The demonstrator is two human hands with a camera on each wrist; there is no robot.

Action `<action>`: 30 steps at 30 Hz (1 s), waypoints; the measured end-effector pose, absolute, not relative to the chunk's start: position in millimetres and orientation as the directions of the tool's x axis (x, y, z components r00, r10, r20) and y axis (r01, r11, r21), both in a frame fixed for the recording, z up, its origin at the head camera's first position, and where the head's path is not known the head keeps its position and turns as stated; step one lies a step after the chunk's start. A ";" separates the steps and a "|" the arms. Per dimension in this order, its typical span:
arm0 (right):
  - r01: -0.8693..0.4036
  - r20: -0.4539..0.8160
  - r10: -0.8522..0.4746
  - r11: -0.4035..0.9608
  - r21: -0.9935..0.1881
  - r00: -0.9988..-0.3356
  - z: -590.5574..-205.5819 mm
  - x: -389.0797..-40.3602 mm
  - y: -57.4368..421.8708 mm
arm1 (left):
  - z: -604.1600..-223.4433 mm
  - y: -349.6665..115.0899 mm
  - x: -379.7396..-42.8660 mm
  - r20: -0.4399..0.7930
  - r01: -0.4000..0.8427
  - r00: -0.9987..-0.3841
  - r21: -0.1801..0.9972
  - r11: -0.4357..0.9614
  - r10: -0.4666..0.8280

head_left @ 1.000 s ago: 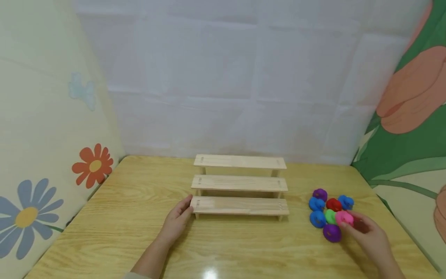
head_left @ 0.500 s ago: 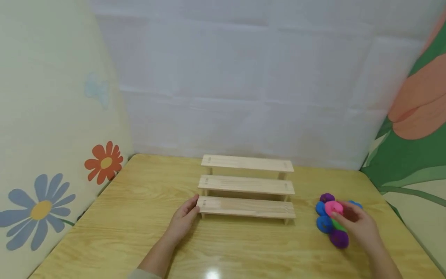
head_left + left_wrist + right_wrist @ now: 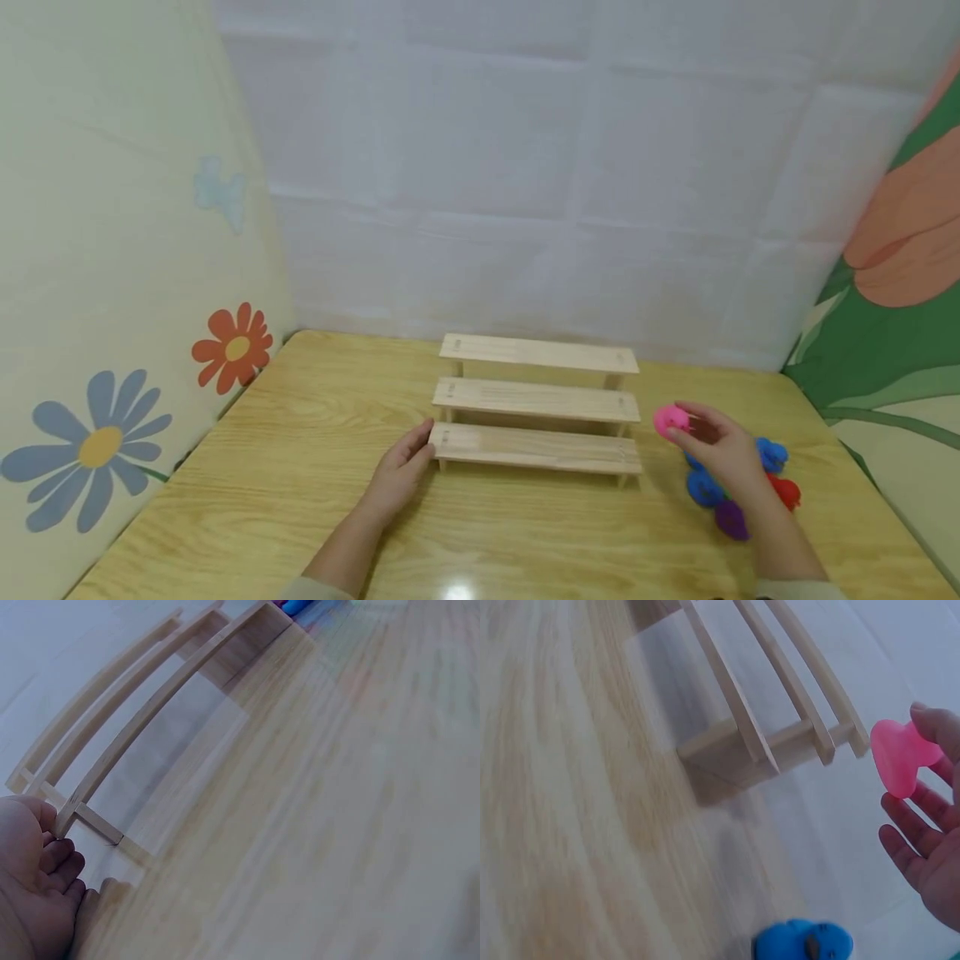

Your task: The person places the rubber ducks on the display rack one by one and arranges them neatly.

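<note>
So, the right hand (image 3: 723, 450) pinches the pink toy (image 3: 668, 421) at 3 o'clock from the wooden rack (image 3: 536, 398); the left hand (image 3: 400, 471) grips the rack's 8 o'clock end. Probably a carrying step; next needs gentle holding.

The pale wooden shelf (image 3: 536, 400) stands upright, its three long boards rising like steps toward the back, with the left hand (image 3: 399, 467) gripping the left end of its lowest board. Just off the shelf's right end, the right hand (image 3: 723, 458) pinches a small, smooth pink toy (image 3: 670, 422) in the air. Farther right of the shelf, blue toys (image 3: 705, 487), a red toy (image 3: 783, 492) and a purple toy (image 3: 731, 520) lie close together, partly hidden.
</note>
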State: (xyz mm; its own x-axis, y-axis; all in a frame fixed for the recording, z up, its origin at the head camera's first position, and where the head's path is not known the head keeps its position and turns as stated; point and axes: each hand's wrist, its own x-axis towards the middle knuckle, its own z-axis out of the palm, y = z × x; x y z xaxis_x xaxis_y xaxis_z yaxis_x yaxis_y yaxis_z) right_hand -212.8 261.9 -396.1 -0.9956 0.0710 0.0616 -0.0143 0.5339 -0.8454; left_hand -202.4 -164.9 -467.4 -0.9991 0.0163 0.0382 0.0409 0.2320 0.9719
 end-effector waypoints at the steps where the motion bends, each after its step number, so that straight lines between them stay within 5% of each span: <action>1: -0.022 0.065 0.064 0.522 -0.853 -0.996 -395.1 -215.2 257.7 | -467.7 -164.9 -202.4 0.036 0.039 -0.999 0.972 0.233 0.014; 30: -0.177 0.153 -0.096 0.337 -0.925 -0.984 -364.0 -279.3 160.3 | -468.5 -163.6 -203.9 0.039 0.040 -0.999 0.972 0.230 0.007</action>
